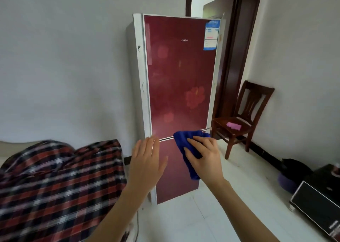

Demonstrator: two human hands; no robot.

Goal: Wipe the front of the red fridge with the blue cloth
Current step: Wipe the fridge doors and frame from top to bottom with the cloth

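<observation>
The tall red fridge (181, 72) with a faint flower pattern and white side trim stands against the wall ahead of me. My right hand (204, 154) holds the blue cloth (185, 146) with its thumb and fingers against the fridge front, right at the seam between the upper and lower doors. The cloth hangs down below the hand over the lower door. My left hand (147, 160) is raised with straight fingers in front of the fridge's left edge, holding nothing; whether it touches the door is unclear.
A plaid-covered bed (60, 184) fills the lower left. A dark wooden chair (242, 118) with a pink item on its seat stands right of the fridge, beside a doorway (211, 2). Black appliances (318, 203) sit on the floor at the right.
</observation>
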